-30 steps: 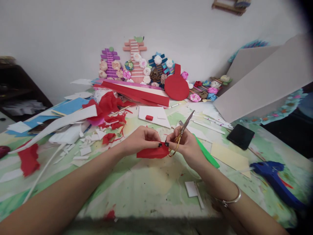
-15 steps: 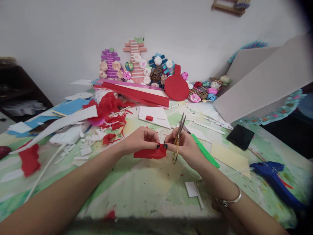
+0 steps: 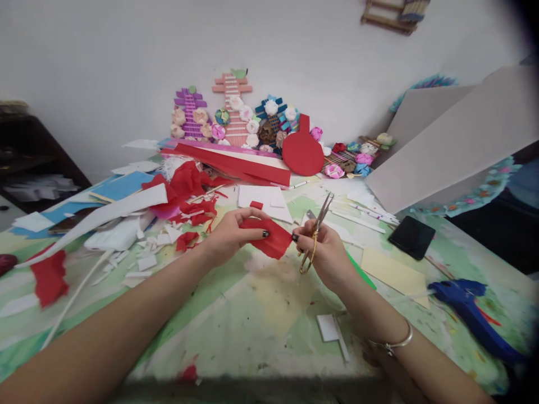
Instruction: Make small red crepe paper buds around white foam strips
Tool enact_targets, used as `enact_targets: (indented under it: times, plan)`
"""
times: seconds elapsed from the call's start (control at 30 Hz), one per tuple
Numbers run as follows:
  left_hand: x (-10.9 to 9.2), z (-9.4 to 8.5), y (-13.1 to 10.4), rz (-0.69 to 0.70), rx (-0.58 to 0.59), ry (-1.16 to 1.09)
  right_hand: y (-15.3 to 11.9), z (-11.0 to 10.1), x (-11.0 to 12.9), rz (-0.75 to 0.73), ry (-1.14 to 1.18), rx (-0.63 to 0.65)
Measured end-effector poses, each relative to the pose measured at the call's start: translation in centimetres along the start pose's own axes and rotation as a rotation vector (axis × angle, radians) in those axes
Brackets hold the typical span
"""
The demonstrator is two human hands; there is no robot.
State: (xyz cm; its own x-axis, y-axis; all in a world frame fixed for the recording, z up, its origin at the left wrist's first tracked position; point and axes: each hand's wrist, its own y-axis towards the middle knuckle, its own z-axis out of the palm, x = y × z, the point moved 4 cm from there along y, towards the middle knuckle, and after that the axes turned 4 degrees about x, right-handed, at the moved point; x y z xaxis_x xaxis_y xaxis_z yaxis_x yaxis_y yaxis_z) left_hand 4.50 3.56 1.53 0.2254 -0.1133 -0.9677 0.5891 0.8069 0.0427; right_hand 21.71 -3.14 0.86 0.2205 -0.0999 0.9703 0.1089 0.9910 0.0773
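A small piece of red crepe-like paper (image 3: 273, 238) is stretched above the table between my two hands. My left hand (image 3: 233, 233) pinches its left side, thumb on top. At the paper's right corner is my right hand (image 3: 322, 247), its fingers closed round gold-handled scissors (image 3: 323, 210) whose blades point up and away. Whether my right fingertips also grip the corner is hard to make out. Beyond the hands lies a white board piece (image 3: 248, 196) with a small red block (image 3: 256, 205) on it.
Red paper scraps (image 3: 196, 210) and white offcuts litter the left side. To the right are a green-handled cutter (image 3: 361, 271), a black phone-like slab (image 3: 411, 237) and a blue glue gun (image 3: 471, 308). A red round cutout (image 3: 303, 151) leans at the back among paper-flower crafts.
My hands have moved apart and the red paper has lifted and tilted, showing more of its surface. The scissors have shifted slightly right with my right hand.
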Motion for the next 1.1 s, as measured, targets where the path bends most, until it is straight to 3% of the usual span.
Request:
enact_targets:
  times: [0.1, 0.3, 0.5, 0.67, 0.8, 0.97, 1.1]
  plan:
    - [0.3, 0.3, -0.1, 0.010, -0.046, -0.189, -0.2, 0.0, -0.1, 0.058, 0.100, -0.085]
    - [1.2, 1.6, -0.4, 0.086, -0.086, -0.521, -0.5, 0.4, -1.3, 0.207, 0.352, -0.089]
    - [3.0, 3.2, -1.0, -0.057, -0.047, -0.491, -0.6, 0.8, -1.7, 0.146, 0.279, -0.104]
    - [3.0, 2.6, -0.9, -0.070, -0.098, -0.437, -0.8, 1.4, -1.2, 0.046, 0.149, 0.001]
    - [1.8, 1.1, -0.3, -0.028, -0.177, -0.415, -0.9, 1.7, -0.3, 0.045, 0.107, 0.162]
    - [0.1, -0.5, -0.1, 0.021, -0.258, -0.429, -2.2, 3.1, 0.2, 0.201, 0.040, 0.657]
    - [-0.2, -0.6, -0.3, -0.003, -0.286, -0.460, -2.9, 3.6, -0.2, 0.226, -0.054, 0.809]
